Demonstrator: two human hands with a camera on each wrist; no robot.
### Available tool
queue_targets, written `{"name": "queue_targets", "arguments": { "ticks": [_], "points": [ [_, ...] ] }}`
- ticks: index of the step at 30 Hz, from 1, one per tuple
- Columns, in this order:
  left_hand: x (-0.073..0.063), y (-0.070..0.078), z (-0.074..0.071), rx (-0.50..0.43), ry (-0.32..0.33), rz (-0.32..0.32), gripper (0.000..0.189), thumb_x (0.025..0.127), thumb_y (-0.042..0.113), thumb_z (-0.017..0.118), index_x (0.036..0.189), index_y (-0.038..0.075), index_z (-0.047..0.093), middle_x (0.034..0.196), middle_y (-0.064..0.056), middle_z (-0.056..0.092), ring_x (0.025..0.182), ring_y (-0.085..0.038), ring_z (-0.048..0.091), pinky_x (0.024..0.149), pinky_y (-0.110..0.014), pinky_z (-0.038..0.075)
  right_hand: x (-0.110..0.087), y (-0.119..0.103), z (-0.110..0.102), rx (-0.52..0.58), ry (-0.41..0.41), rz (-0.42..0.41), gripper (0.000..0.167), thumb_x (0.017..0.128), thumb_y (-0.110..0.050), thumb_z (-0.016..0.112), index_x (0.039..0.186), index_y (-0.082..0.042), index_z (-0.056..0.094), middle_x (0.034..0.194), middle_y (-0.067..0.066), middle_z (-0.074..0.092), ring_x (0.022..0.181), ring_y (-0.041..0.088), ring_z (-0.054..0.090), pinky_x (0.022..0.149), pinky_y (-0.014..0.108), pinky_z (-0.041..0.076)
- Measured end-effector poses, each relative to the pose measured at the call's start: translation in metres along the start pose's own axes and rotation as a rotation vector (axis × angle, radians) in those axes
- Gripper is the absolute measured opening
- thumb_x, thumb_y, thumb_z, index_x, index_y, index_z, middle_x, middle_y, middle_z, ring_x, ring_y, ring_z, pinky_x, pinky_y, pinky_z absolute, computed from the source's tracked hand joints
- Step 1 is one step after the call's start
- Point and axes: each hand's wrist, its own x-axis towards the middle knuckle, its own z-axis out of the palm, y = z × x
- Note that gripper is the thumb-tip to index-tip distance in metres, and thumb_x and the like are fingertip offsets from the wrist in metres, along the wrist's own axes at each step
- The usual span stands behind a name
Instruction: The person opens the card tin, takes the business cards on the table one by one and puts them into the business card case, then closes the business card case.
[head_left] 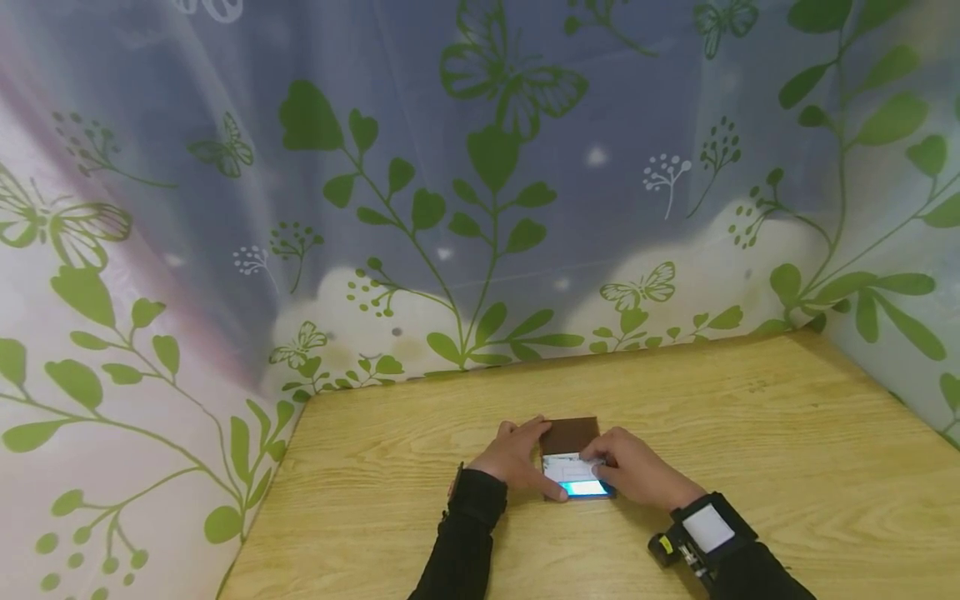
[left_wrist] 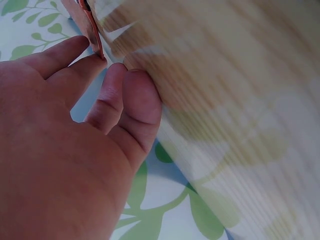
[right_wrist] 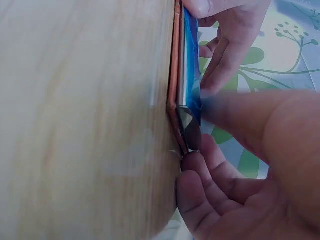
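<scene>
On the wooden table lies an opened brown wallet (head_left: 572, 435), its far half bare brown. A white card (head_left: 562, 468) with a bright blue band covers the near half. My left hand (head_left: 512, 458) holds the wallet's left side, thumb at the near corner and fingers by the far half. Fingertips of that hand meet the reddish-brown edge (left_wrist: 93, 32) in the left wrist view. My right hand (head_left: 639, 471) pinches at the card's right side. In the right wrist view its thumb (right_wrist: 225, 112) presses the blue face while the fingers (right_wrist: 192, 192) curl at the wallet's edge.
The wooden table (head_left: 360, 492) reaches back to a hanging curtain (head_left: 405, 167) printed with green leaves and butterflies, which also encloses both sides. A black band with a white square (head_left: 708, 529) is strapped to the right wrist; another black band (head_left: 476, 496) circles the left.
</scene>
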Motion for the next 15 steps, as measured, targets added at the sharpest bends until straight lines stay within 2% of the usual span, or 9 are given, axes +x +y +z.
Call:
{"name": "queue_targets", "arguments": {
  "ticks": [2, 4, 6, 9, 12, 15],
  "points": [
    [-0.0004, 0.0003, -0.0001, 0.001, 0.009, 0.003, 0.113, 0.071, 0.047, 0.095, 0.163, 0.017, 0.036, 0.169, -0.001, 0.029, 0.135, -0.025, 0.033, 0.108, -0.044, 0.043, 0.001, 0.001, 0.0005, 0.015, 0.005, -0.005, 0.017, 0.099, -0.004, 0.067, 0.114, -0.001, 0.075, 0.109, 0.005, 0.066, 0.092, 0.016, 0.052, 0.077, 0.03, 0.047],
    [-0.0008, 0.001, -0.0001, -0.004, 0.025, 0.011, 0.113, 0.07, 0.045, 0.097, 0.162, 0.015, 0.037, 0.168, -0.003, 0.032, 0.142, -0.029, 0.032, 0.11, -0.047, 0.041, 0.0015, 0.001, 0.0015, 0.051, 0.021, 0.014, 0.027, 0.1, -0.008, 0.067, 0.123, 0.005, 0.069, 0.115, 0.012, 0.065, 0.097, 0.02, 0.054, 0.082, 0.035, 0.049],
    [-0.0009, 0.0018, 0.0, -0.007, 0.045, 0.022, 0.114, 0.069, 0.043, 0.098, 0.161, 0.013, 0.038, 0.166, -0.006, 0.035, 0.146, -0.033, 0.031, 0.112, -0.049, 0.04, 0.0013, -0.0002, 0.003, 0.094, 0.055, 0.072, 0.042, 0.102, -0.014, 0.066, 0.136, 0.01, 0.057, 0.127, 0.023, 0.059, 0.107, 0.03, 0.058, 0.089, 0.042, 0.051],
    [0.0005, 0.0029, 0.0003, 0.018, 0.08, 0.054, 0.119, 0.065, 0.042, 0.1, 0.16, 0.009, 0.035, 0.163, -0.009, 0.037, 0.148, -0.035, 0.031, 0.116, -0.049, 0.036, 0.0003, -0.0026, 0.0044, 0.152, 0.104, 0.17, 0.067, 0.104, -0.022, 0.064, 0.153, 0.012, 0.032, 0.144, 0.035, 0.046, 0.12, 0.042, 0.056, 0.097, 0.055, 0.049],
    [0.0023, 0.0045, 0.0006, 0.049, 0.108, 0.083, 0.127, 0.063, 0.042, 0.101, 0.161, 0.009, 0.029, 0.162, -0.011, 0.035, 0.148, -0.033, 0.033, 0.118, -0.048, 0.034, -0.0003, -0.0028, 0.0051, 0.189, 0.122, 0.225, 0.081, 0.105, -0.027, 0.063, 0.159, 0.009, 0.015, 0.152, 0.035, 0.042, 0.127, 0.045, 0.053, 0.101, 0.059, 0.047],
    [0.0024, 0.007, 0.0007, 0.069, 0.129, 0.096, 0.13, 0.061, 0.041, 0.102, 0.163, 0.01, 0.028, 0.161, -0.012, 0.033, 0.147, -0.033, 0.033, 0.117, -0.05, 0.035, 0.0001, -0.0007, 0.0056, 0.234, 0.116, 0.214, 0.086, 0.106, -0.024, 0.062, 0.162, 0.007, 0.005, 0.152, 0.032, 0.045, 0.128, 0.041, 0.055, 0.104, 0.058, 0.045]
  ]
}}
